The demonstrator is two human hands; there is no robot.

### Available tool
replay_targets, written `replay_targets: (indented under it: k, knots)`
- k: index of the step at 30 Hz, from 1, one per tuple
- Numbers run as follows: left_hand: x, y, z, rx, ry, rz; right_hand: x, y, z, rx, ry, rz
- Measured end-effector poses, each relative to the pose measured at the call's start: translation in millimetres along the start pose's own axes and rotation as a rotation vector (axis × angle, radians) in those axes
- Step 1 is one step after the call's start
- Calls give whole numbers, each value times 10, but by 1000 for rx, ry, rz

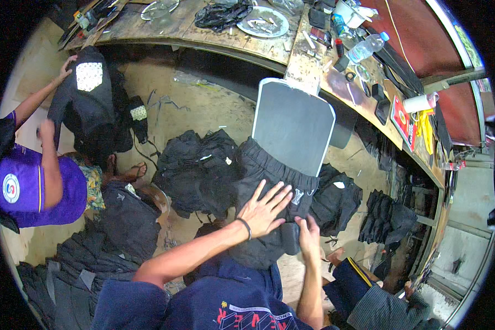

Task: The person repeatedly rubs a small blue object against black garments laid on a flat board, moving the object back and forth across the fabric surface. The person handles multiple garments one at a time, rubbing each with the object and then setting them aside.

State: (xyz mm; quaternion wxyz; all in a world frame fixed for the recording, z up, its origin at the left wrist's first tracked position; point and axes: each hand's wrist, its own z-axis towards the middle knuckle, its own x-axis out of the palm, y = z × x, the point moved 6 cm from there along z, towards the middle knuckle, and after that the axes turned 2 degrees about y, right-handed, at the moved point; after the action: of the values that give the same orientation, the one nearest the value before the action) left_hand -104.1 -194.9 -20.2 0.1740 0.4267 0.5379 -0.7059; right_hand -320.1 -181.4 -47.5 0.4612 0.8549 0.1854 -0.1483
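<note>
A pair of black trousers (253, 170) with a gathered elastic waistband is drawn over the near end of a grey board with a pale rim (294, 124). My left hand (265, 210) lies flat on the black cloth, fingers spread, with a dark band round the wrist. Next to it on the cloth is a small light printed mark (298, 197). My right hand (309, 237) is closed at the right edge of the trousers, thumb uppermost. Beside its fingers sits a dark rounded block (290, 237), partly covered by the cloth; what it belongs to is unclear.
Heaps of black garments (198, 170) lie around the board. At left a person in purple (49, 181) handles a dark garment (91, 104). A wooden bench (214, 33) at the back carries a plate (264, 22) and a bottle (368, 47). Another person's leg (368, 291) is at right.
</note>
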Motion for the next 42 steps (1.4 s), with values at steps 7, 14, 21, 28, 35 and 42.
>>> replay_targets:
  k: [7, 14, 21, 28, 35, 42]
  knots:
    - [162, 665, 1440, 52, -201, 278, -208, 572, 1326, -131, -225, 363]
    - [-133, 542, 1634, 219, -56, 307, 183, 645, 540, -117, -82, 298]
    - [-101, 179, 1716, -34, 898, 767, 292, 506, 320, -216, -251, 262]
    - [-289, 342, 1782, 284, 108, 794, 157, 763, 204, -171, -271, 168]
    - [-411, 994, 1653, 189, -442, 326, 797, 958, -248, -913, -118, -339]
    - [-423, 1278, 2162, 109, 0, 253, 1019, 1534, 503, -1071, 34, -531]
